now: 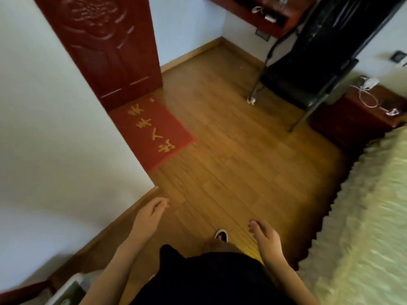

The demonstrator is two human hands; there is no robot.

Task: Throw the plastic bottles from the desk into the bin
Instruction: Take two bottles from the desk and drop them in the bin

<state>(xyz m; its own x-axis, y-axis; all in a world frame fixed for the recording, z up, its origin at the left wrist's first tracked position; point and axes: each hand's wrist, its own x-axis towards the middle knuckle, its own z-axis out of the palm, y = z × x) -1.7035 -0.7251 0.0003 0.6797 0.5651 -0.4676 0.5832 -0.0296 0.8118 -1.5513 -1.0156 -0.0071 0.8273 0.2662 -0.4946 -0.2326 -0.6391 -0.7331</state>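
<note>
My left hand [149, 214] hangs over the wooden floor near the wall corner, fingers loosely curled, holding nothing. My right hand [265, 235] is held out in front of my body, fingers apart and empty. The red-brown desk [262, 12] is at the top of the view, with small items and clear glassy shapes on it too blurred to name. No plastic bottle is clearly visible. A white container edge [68, 289] shows at the bottom left; I cannot tell whether it is the bin.
A black chair [308, 69] on metal legs stands before the desk. A red doormat [154, 130] lies by the dark red door [105, 47]. A bed [363, 216] fills the right side, with a nightstand [356, 115] and cables beside it. My shoe [221, 235] is on the floor.
</note>
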